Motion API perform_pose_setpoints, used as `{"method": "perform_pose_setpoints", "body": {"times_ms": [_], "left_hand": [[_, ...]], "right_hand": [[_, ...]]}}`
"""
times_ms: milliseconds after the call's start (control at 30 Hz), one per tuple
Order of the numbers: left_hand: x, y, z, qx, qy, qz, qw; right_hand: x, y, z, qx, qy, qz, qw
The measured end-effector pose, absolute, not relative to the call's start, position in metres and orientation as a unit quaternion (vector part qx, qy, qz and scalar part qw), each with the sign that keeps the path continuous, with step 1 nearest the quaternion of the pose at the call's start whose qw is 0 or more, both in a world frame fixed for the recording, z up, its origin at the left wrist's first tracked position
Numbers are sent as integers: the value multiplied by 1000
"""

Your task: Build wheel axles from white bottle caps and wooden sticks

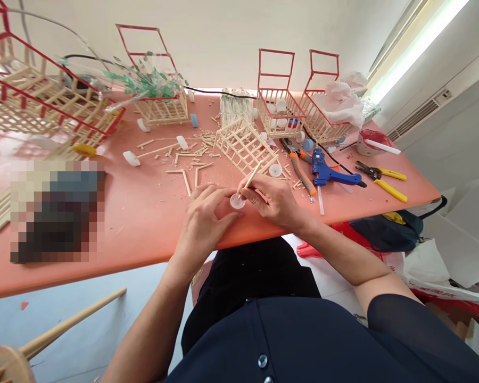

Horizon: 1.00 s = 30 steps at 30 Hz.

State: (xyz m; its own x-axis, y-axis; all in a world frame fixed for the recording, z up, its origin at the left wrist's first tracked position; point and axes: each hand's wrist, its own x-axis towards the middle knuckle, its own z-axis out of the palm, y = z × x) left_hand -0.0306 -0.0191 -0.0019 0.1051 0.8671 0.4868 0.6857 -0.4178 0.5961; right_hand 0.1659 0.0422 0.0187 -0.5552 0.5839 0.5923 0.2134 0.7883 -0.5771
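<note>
Near the table's front edge, my left hand [203,215] steadies a small white bottle cap [237,201] between thumb and forefinger, its hollow side up. A thin wooden stick [253,174] is pinched in the fingers of my right hand [277,199]. It leans, with its lower end in or at the cap; the exact contact is hidden by the fingers. Just beyond my hands lies an unpainted stick frame [245,144], tipped over. Another white cap [275,170] rests beside it.
A blue glue gun [331,173], orange-handled pliers [302,171] and yellow-handled wire strippers [383,178] lie at right. Red-rimmed stick carts [281,114] stand behind. Stick scraps and an axle with white wheels [157,151] are at left. A wooden stool [8,364] is below left.
</note>
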Motion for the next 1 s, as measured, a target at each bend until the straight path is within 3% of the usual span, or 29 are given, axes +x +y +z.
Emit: {"method": "perform_pose_setpoints", "body": {"times_ms": [200,400,1000], "left_hand": [[-30,-23,2,699,549,428,164],[-31,-20,-4,713,559,411,102],[-29,-19,-5,727,559,386,101]], "right_hand": [[166,41,18,-244,-855,213,405],[166,43,15,-269,-868,207,363],[164,45,12,-257,-879,230,330]]}}
